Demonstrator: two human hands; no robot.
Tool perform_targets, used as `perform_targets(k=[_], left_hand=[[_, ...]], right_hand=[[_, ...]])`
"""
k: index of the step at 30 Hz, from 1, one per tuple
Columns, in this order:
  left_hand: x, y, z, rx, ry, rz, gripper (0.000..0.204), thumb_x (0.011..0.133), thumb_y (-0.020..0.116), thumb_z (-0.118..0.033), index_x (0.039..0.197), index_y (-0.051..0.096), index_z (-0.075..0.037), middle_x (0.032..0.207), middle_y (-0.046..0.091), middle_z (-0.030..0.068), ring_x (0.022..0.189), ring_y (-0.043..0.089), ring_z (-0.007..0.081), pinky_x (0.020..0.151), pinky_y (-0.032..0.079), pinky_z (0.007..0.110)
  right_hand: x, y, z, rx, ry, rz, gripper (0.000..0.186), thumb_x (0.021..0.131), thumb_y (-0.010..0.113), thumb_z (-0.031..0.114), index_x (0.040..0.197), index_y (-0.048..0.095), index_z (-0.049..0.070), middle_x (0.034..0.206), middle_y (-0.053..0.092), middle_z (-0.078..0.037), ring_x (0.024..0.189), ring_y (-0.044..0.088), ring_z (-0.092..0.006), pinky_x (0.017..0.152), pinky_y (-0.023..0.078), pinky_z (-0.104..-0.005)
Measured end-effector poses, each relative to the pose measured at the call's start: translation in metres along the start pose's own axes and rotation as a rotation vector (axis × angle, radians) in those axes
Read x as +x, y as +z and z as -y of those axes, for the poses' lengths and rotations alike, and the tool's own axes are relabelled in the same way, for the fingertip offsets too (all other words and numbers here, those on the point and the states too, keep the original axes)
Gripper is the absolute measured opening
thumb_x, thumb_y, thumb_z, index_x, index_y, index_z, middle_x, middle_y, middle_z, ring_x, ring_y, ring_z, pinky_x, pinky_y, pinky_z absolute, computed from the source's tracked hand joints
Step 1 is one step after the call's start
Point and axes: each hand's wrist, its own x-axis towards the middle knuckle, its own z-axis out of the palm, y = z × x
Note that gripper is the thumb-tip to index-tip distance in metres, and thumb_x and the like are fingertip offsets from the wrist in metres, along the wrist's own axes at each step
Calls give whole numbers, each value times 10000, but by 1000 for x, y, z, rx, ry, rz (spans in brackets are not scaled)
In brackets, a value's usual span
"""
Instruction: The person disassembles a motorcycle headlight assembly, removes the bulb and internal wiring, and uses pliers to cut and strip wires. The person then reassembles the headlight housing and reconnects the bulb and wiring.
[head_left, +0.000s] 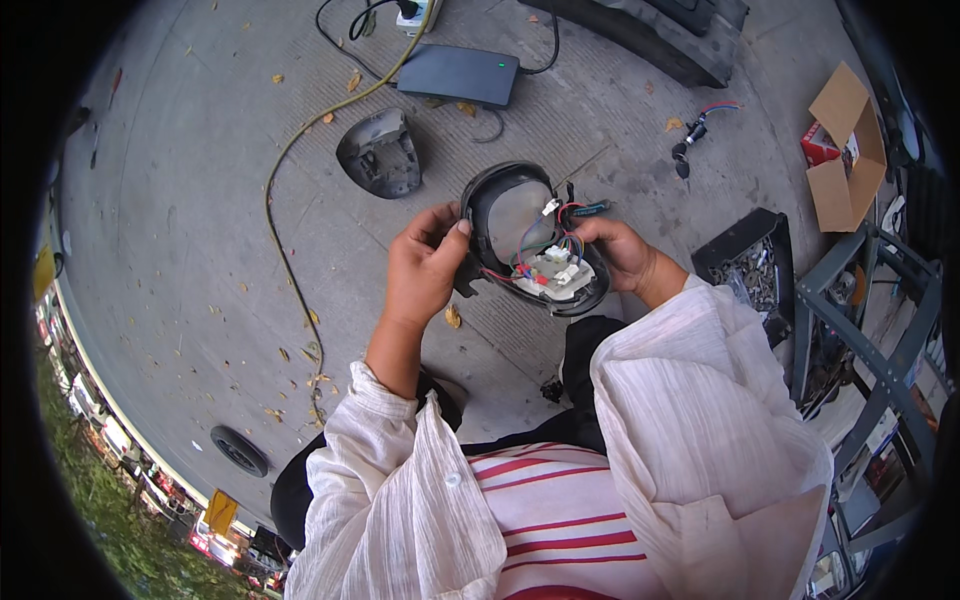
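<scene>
My left hand point(428, 262) is closed on the left edge of a round black cover point(478, 215) with a greyish, translucent middle. Below and right of the cover, against it, sits a wired instrument unit point(558, 276), with a whitish back in a dark surround. My right hand point(622, 255) grips its right side, the fingertips partly hidden behind it. Thin red, blue and green wires point(528, 238) run between the two parts, with a small white connector point(550, 207) near the top. Both pieces are held above the ground, over my knees.
A dark shell point(380, 155) lies beyond my left hand, near a black charger point(458, 75) and a yellowish cable point(275, 200). To the right are a key switch point(685, 145), an opened carton point(848, 150), a tray of small hardware point(745, 262) and a metal frame point(875, 320).
</scene>
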Motion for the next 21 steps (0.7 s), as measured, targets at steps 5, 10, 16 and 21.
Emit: perform_targets(k=[5,10,16,21], left_hand=[[-5,16,-9,-113,-58,-38,348,938,681,-171,1205,613,41,1023,657,60,908,605,124,817,505,275],[-6,13,-6,584,607,-204,333,796,755,-123,1099,677,-7,949,629,115,912,592,280,814,473,376],[-9,12,-24,846,392,261,182,742,767,-130,912,728,-80,911,625,113,910,588,312,794,475,393],[-8,6,-20,762,301,312,164,722,773,-111,855,694,-55,884,607,115,879,600,311,788,486,391]], right_hand=[[0,-1,-2,-61,-75,-68,448,876,536,295,1207,630,10,1108,707,-134,965,695,-219,729,565,-327],[-5,12,7,-176,-140,-113,391,889,557,310,1239,568,135,1000,669,-21,766,607,-79,443,338,-208],[-10,31,13,-390,-246,-194,537,908,567,232,1416,417,144,1001,600,-2,702,530,-58,436,324,-188],[-10,19,9,-418,-160,-198,670,905,577,188,1522,320,146,958,575,1,608,468,-53,443,334,-186]])
